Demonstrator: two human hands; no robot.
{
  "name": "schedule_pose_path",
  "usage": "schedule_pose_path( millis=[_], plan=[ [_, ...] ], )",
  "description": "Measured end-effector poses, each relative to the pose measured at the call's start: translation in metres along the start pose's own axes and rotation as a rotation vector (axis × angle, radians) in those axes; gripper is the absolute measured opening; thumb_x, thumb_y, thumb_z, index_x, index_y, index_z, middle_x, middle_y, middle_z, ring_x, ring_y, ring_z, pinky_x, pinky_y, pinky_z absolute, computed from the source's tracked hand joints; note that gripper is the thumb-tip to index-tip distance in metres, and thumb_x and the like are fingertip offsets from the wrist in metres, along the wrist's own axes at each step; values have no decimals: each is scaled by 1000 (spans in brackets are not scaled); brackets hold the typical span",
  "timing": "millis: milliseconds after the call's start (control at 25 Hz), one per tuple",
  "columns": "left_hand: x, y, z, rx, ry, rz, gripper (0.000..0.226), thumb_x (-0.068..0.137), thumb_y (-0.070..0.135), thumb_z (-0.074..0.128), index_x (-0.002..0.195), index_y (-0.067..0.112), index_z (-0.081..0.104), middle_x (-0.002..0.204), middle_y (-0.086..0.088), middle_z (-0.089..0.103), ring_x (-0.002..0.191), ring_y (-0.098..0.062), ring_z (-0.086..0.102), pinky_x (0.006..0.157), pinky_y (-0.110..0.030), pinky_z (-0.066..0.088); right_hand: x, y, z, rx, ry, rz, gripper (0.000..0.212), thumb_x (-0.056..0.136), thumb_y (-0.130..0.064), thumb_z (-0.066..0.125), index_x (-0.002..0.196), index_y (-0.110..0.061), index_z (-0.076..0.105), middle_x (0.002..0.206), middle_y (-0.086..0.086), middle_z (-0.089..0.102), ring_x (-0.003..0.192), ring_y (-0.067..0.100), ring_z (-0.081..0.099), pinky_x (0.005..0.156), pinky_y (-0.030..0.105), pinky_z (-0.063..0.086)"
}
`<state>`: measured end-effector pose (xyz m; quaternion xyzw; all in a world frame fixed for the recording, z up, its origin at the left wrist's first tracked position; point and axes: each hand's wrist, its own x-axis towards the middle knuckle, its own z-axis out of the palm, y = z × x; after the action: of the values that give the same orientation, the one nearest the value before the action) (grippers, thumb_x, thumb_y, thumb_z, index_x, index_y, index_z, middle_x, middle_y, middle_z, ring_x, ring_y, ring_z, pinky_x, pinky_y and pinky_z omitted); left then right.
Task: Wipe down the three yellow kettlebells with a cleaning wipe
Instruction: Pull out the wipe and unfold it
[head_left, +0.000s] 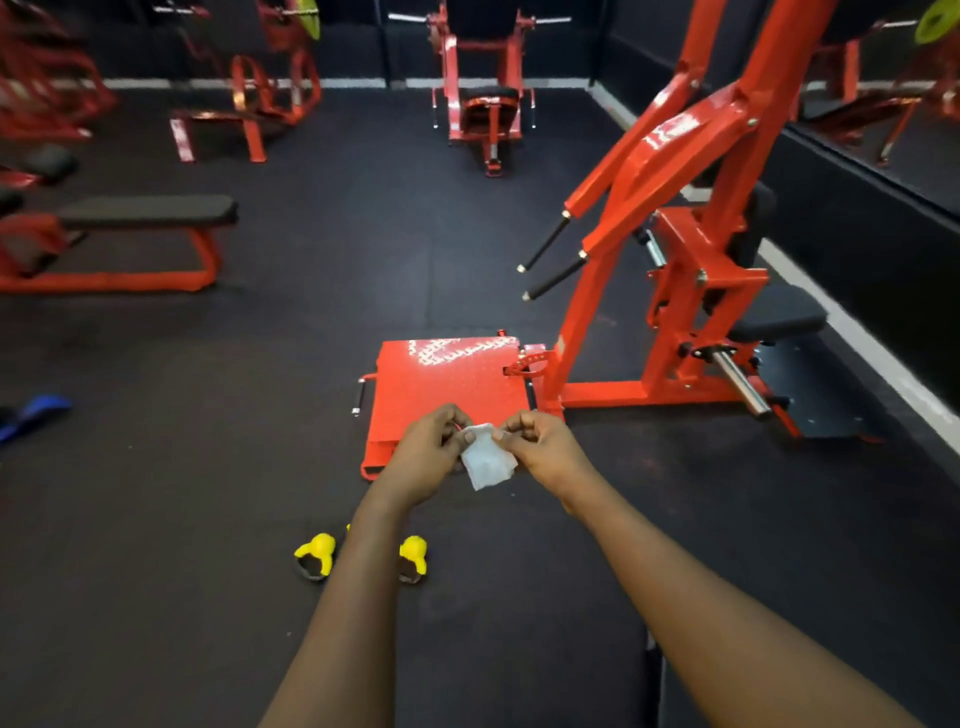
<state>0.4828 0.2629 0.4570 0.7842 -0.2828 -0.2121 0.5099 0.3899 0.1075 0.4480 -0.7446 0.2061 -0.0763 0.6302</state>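
The left kettlebell (315, 555) stands on the black floor (156, 519) beside my left forearm, the right kettlebell (413, 557) on the arm's other side, and only a yellow sliver of a third shows behind it. Farther out, my left hand (428, 452) and right hand (540, 449) each pinch the white wipe (487, 460) near its top, fingers curled. Beyond lies a red platform (447, 374) — then a red machine (675, 260)

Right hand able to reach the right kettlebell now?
Probably, once lowered: the right kettlebell sits uncovered on the floor, but the right hand and left hand both pinch the wipe.
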Motion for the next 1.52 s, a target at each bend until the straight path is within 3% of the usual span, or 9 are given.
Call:
schedule_pose_path(
  millis=[120,160,280,400,520,760,880,1360,1520],
  plan=[
    [0,-20,-44,37,137,-25,4,92,8,60,94,7,56,64,-4,60,55,-2,55,53,-16,49,40,-8,45,-83,-66,-15,15,90,-15,63,75,-15,63,65,-1,58,61,10,50,58,29,42],
    [0,-25,-57,60,186,-36,6,91,8,61,94,9,56,65,-3,62,54,-1,56,52,-15,47,53,-11,59,-99,-93,-24,17,90,-14,63,72,-15,62,62,-2,56,59,9,47,57,27,39],
    [7,-48,-99,80,320,-95,13,87,10,64,90,17,53,78,-9,67,70,-19,63,64,-34,55,97,-17,105,-103,-191,-43,22,90,-13,62,69,-19,60,58,-7,53,56,7,43,55,26,35],
    [24,-73,-140,105,439,-170,18,85,10,64,86,23,52,81,-5,68,78,-27,66,70,-45,56,144,-19,149,-57,-353,-19,11,91,-11,63,80,-11,63,64,-2,59,55,3,52,53,18,41],
    [51,-95,-175,101,546,-247,18,86,13,64,85,26,51,84,-1,68,82,-23,66,73,-45,56,204,-21,189,-53,-519,-39,12,87,-10,69,94,-1,65,76,4,68,67,11,62,60,27,48],
    [112,-113,-228,27,721,-450,27,81,11,70,93,23,49,84,-4,65,81,-26,66,76,-48,57,326,-46,259,-130,-761,-90,11,86,-11,68,80,-11,60,70,2,64,66,14,58,62,34,44],
    [130,-120,-246,29,921,-525,28,83,7,68,95,21,47,82,-1,58,76,-20,60,75,-44,56,369,-61,292,-192,-916,-133,15,87,-12,69,77,-15,58,67,-6,63,64,9,59,60,30,47],
    [47,-120,-195,-46,1523,-837,29,85,6,64,99,22,44,84,0,61,70,-15,57,64,-27,51,309,-65,374,-294,-1492,-210,6,88,-9,67,85,-8,62,78,3,67,70,13,64,62,31,50],
    [31,-128,-153,-133,1665,-921,32,86,7,64,105,27,48,80,-2,62,76,-20,63,71,-38,57,284,-47,382,-377,-1677,-219,5,88,-8,67,88,-4,64,81,4,69,72,14,66,62,32,52]
  ],
)
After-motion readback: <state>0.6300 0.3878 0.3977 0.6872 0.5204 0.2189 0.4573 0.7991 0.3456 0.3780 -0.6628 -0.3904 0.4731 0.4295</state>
